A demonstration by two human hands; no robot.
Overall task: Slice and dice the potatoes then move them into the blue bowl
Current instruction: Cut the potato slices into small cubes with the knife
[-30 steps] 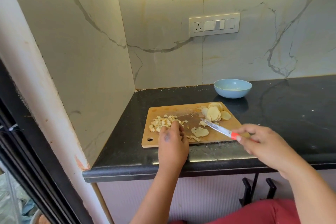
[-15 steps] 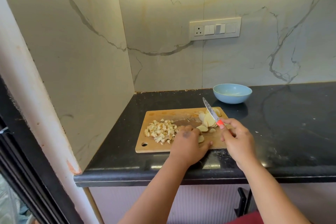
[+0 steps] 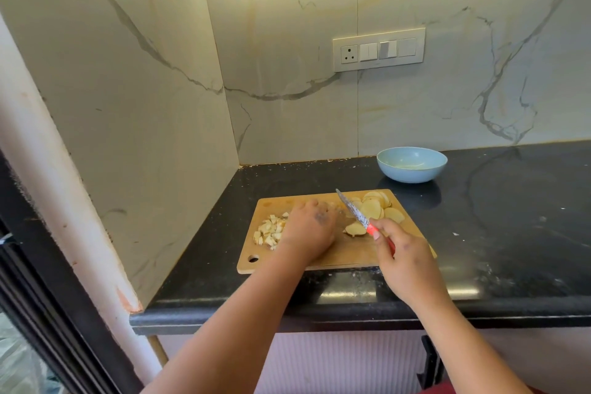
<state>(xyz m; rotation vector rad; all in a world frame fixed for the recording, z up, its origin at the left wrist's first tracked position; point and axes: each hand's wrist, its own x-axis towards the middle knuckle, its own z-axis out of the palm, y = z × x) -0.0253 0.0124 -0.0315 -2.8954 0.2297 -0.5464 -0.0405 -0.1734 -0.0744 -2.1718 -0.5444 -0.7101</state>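
A wooden cutting board [image 3: 348,253] lies on the black counter. Diced potato [image 3: 268,231] is piled at the board's left. A stack of round potato slices [image 3: 375,206] sits at its far right, and one slice [image 3: 354,229] lies in the middle. My left hand [image 3: 308,227] rests palm down on the board between the dice and that slice, its fingertips over the board's far middle. My right hand [image 3: 399,261] grips the red handle of a knife [image 3: 351,211], blade pointing away over the slices. The blue bowl [image 3: 411,164] stands behind the board.
Marble walls close the counter [image 3: 511,233] at the back and left. A switch panel [image 3: 379,49] is on the back wall. The counter's front edge runs just below the board. Black hooks [image 3: 430,361] hang on the cabinet front beneath.
My left hand slid forward over the board's middle, past the dice. My right hand drew back toward me with the knife, its blade still pointing away over the slices.
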